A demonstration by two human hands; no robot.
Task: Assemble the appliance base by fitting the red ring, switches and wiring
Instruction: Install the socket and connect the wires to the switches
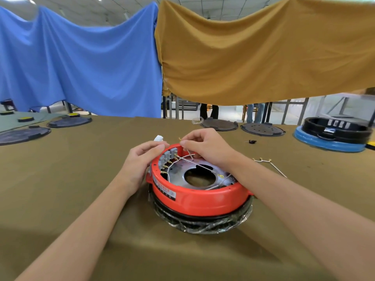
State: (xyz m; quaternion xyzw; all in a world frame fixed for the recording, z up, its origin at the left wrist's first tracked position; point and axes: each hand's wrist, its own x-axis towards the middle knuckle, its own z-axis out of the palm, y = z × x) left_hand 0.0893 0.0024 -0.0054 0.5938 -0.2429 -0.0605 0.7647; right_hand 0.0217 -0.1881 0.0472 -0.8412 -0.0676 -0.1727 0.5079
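- Head view: red ring [199,196] already sits on the black base [203,217], which rests on the olive table [81,189] just in front of the person; clear plastic wrap [205,227] is bunched under the base.
- Metal plate [203,166] with a round hole lies inside the ring.
- Grey switches [169,157] stand in a row against the ring's far-left inner wall; they look seated. Exact count hard to tell, about 3.
- Thin white wires [199,164] run from the switch terminals across the plate; several gold terminals near the switches look connected, a yellow-tipped end [220,176] lies loose on the plate's right side.
- Left hand [142,161] rests on the ring's far-left rim, fingers curled over the switch bank, steadying it; a white connector [158,138] shows just past its fingertips, and I cannot tell whether the hand holds it.
- Right hand [205,147] hovers over the ring's far side, thumb and forefinger pinching a white wire [189,152] near the switches.
- Spare wire harness [267,164] with forked ends lies on the table to the right, apart from the ring.
- Judgement: ring and switches done; wiring partly done. At least the pinched lead, the loose yellow-tipped end and probably the spare harness remain.
- Other bases and lids sit along the table's far edge, untouched.
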